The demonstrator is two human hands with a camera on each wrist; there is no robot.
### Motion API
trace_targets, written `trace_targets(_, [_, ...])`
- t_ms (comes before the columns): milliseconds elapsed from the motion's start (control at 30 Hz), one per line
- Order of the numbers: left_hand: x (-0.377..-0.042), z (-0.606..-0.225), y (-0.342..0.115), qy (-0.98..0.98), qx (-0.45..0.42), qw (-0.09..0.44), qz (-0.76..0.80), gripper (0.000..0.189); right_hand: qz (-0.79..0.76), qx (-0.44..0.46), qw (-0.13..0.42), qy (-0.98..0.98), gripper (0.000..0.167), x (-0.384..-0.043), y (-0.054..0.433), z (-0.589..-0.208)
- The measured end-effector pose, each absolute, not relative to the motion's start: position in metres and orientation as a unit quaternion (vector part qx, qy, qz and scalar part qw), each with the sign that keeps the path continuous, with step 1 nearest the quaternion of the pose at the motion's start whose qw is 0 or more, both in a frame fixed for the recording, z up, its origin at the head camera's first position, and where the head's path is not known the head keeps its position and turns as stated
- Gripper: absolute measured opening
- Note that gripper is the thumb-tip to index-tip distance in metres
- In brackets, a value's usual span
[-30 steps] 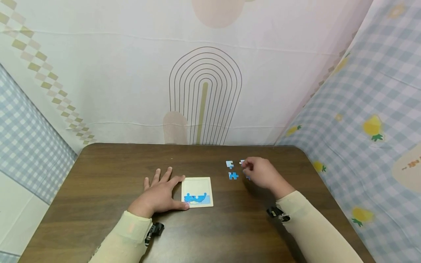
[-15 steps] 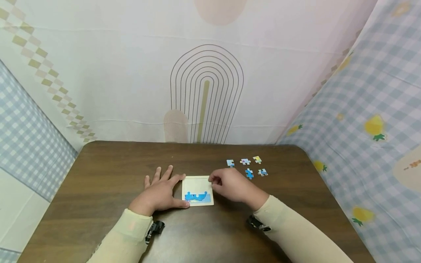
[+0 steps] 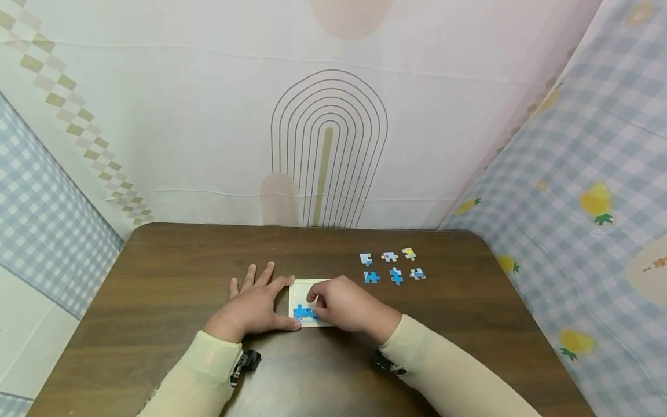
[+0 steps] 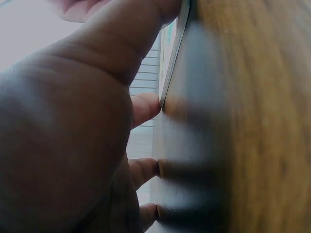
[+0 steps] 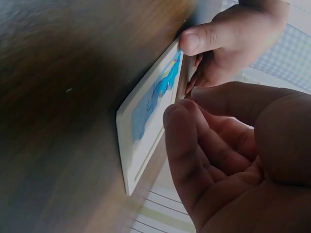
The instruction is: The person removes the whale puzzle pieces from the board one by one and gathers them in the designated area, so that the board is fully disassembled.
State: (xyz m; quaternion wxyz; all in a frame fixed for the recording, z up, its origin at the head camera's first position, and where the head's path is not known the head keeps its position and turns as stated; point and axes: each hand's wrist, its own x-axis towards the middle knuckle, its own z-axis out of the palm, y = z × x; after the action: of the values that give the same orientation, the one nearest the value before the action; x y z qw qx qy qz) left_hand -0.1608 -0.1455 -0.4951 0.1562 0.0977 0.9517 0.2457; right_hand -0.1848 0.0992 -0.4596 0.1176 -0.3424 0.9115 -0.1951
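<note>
My left hand (image 3: 250, 310) lies spread at the left side of a square jigsaw puzzle board (image 3: 297, 289). Its thumb rests on the near left corner and its index finger touches the far left corner. Blue joined puzzle pieces (image 5: 155, 97) fill the board's near row; the rest of the tray shows bare. My right hand (image 3: 346, 307) is over the board's right part, its fingers loosely curled, with no piece visible between thumb and index. It hides the right end of the filled row. In the right wrist view its thumb and index tips are close together.
Several loose jigsaw pieces lie in two rows right of the board, among them a blue piece (image 3: 372, 277) and a yellow-marked piece (image 3: 409, 253). The brown table (image 3: 182, 255) ends at a patterned cloth (image 3: 219, 145) behind. A checked cloth (image 3: 547, 231) hangs at the right.
My right hand has moved left from the loose pieces to above the board, uncovering those pieces. My left hand has stayed at the board's left edge.
</note>
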Motion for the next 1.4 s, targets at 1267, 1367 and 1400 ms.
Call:
trace_targets(1267, [-0.160,-0.496,-0.147,0.950,0.104,0.151,0.251,0.110,0.043,-0.253,0.124,0.959,0.012,-0.170,0.040,-0.453])
trace_targets(1367, [-0.160,-0.496,-0.147,0.950,0.106,0.150,0.252,0.110,0.047,-0.253,0.119,0.959,0.014,-0.168,0.039,-0.453])
trace_targets(1400, [-0.161,-0.496,-0.147,0.950,0.106,0.150,0.252,0.110,0.046,-0.253,0.119,0.959,0.015,-0.168,0.039,-0.453])
